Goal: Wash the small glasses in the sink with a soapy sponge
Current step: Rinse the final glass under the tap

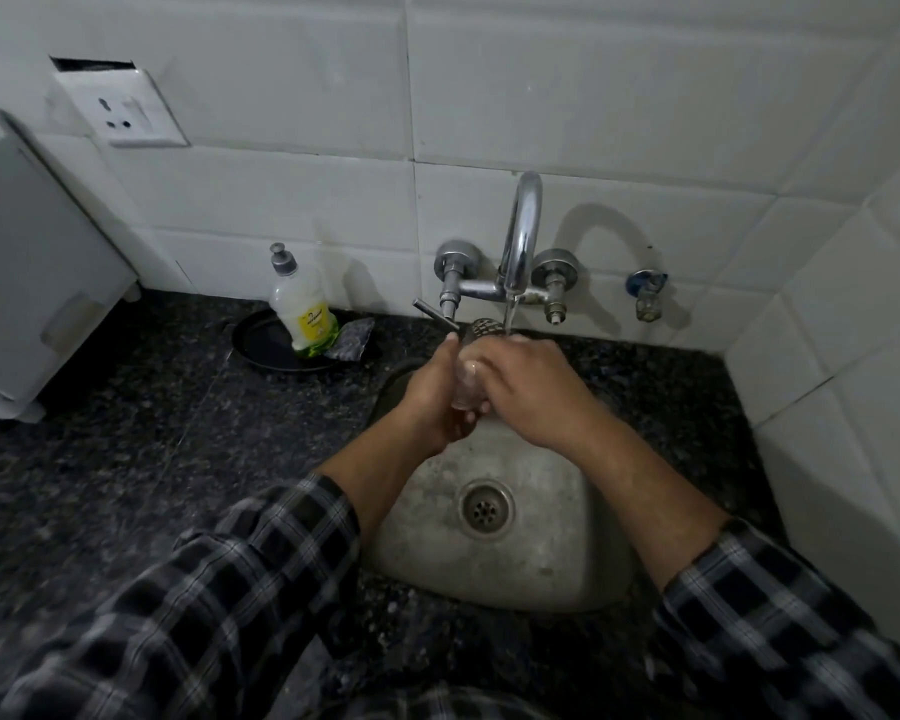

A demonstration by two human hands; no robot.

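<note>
Sink (541, 558) drain sits nearer me than the hands. Left hand (435, 407) curls round the small glass (464, 389), and the right hand (533, 392) grips it from the other side. Sink rim runs just left of them, and tap (523, 226) water hits their far edge.

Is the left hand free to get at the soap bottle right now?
Probably, but not yet: the left hand grips the small glass together with the right hand under the running tap. The soap bottle stands on the dark plate to its left, nothing between.
</note>
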